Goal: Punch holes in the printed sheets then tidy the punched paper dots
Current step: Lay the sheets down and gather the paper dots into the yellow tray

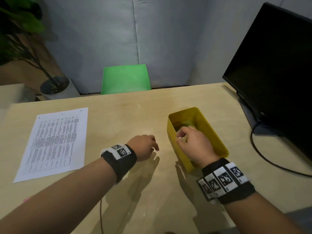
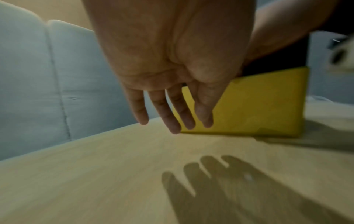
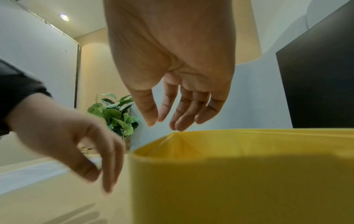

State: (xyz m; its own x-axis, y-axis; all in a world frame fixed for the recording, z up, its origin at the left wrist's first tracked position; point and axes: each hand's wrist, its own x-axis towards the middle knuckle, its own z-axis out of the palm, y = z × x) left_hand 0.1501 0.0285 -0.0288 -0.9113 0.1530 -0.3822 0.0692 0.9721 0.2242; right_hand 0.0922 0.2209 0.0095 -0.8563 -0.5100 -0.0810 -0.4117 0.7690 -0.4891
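The printed sheets [image 1: 55, 142] lie flat at the left of the head view, on the table [image 1: 128, 115], with a dark hole mark visible near each of two far corners; punching appears complete, and the tidying step is judged to be in hand. The yellow bin [image 1: 217, 132] stands right of centre, open at the top. The right hand [image 1: 192, 142] hangs above its near end, fingers pointing down into the opening with thumb and forefinger drawn close together; whether paper dots are pinched between them cannot be told, and no dots can be made out on the table or inside the bin. In the right wrist view the fingertips [image 3: 180, 125] sit just above the rim, not touching it. The left hand [image 1: 143, 147] hovers over bare table just left of the bin, fingers loosely extended downward and holding nothing. No punch is in view. The next move likely calls for releasing anything held into the bin, then checking the table for strays, which would be small, light and easily scattered.
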